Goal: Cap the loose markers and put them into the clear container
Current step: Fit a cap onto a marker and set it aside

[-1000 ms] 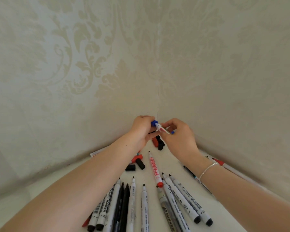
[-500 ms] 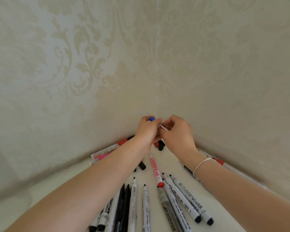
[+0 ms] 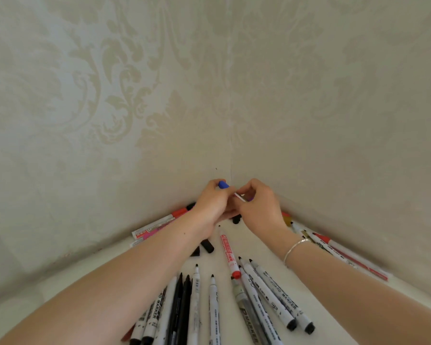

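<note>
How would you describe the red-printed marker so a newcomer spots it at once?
Start at the corner of the walls, where the two hands meet. Just below them, alone on the white table, lies the red marker. Its red lettering and red end set it apart from the black-printed markers beside it.

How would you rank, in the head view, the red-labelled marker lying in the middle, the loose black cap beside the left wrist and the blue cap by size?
1. red-labelled marker
2. black cap
3. blue cap, partly hidden by the left hand and farther away, so its rank against the black cap is unsure.
</note>
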Motion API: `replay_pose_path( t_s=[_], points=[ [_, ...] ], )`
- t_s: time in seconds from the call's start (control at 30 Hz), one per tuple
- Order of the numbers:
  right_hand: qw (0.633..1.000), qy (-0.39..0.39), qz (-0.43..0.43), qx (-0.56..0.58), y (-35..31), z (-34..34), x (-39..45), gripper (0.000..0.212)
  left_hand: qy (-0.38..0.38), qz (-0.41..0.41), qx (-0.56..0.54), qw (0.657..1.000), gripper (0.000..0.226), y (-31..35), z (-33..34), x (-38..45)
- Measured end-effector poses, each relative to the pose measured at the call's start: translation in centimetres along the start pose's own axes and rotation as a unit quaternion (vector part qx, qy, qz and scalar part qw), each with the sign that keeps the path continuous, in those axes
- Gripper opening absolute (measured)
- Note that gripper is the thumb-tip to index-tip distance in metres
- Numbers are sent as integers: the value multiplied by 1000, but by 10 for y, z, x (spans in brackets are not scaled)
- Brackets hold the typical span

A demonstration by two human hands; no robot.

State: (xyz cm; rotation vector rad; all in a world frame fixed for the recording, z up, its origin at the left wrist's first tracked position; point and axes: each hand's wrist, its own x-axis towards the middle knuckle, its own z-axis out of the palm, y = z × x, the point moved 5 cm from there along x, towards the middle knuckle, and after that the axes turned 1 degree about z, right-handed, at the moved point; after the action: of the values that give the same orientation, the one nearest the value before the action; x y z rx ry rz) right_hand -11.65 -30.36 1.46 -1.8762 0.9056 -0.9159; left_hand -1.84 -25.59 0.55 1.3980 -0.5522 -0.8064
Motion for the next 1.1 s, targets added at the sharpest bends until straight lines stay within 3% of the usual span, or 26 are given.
replay_pose_path(
  t_s=[0.1,0.17,0.23,0.3,0.37,0.5,0.67,0.8,0.9,1.03,1.1],
  points=[
    [993,-111,-27,38,-20,2,0,22,43,111,51,992,39,30,-26,13],
    [990,-137,-23,-4,-24,-2,2,31,93,201,198,955,34,52,-52,19],
    [989,-143,6,-48,-16,-8,7,30,82,235,447,859,30,59,-70,21],
    [983,-157,46,-87,-3,-14,9,27,37,215,623,751,31,46,-86,24],
    [975,-169,84,-120,8,-23,12,25,7,197,678,708,33,30,-100,26],
    [952,-175,130,-215,20,-59,18,26,-24,168,698,695,37,0,-111,29],
    [881,-267,211,-329,40,-90,10,30,-18,155,671,724,37,-14,-108,30],
    [864,-259,172,-395,55,-92,1,15,10,155,669,727,41,-11,-96,34],
    [859,-243,118,-435,64,-85,-1,19,32,194,648,736,38,-7,-77,36],
    [844,-206,62,-492,75,-78,-1,29,-9,259,630,732,35,-9,-36,41],
    [840,-192,56,-505,78,-75,0,22,-38,263,621,737,35,-12,-13,46]
  ],
)
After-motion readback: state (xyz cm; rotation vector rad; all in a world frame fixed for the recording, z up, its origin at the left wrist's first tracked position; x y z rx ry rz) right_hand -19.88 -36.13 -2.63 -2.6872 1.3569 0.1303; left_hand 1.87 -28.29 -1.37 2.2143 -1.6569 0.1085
